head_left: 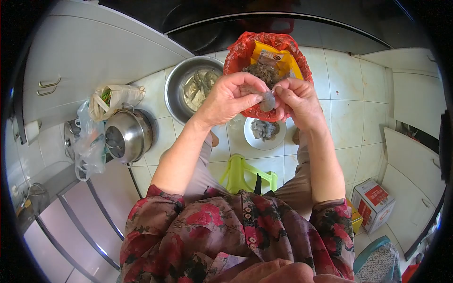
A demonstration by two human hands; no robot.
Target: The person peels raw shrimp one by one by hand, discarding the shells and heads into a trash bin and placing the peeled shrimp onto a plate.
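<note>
A grey shrimp (267, 101) is held between my two hands, over the near edge of a bin lined with a red plastic bag (304, 56). My left hand (231, 97) pinches it from the left with thumb and fingers. From the right, my right hand (300, 101) grips its other end, fingertips closed. Inside the bin lie brown shrimp scraps (262, 73) and a yellow packet (283, 59). Below my hands, a white plate (252, 141) holds peeled grey shrimp (265, 129). Left of the bin, a metal bowl (172, 89) contains whole shrimp (200, 87).
A green plastic stool (236, 172) stands between my legs. At the left are a steel pot (130, 134), a clear plastic bag (89, 146) and a cloth-like bag with greens (127, 95). A white and red box (373, 203) sits at the lower right, beside cabinets.
</note>
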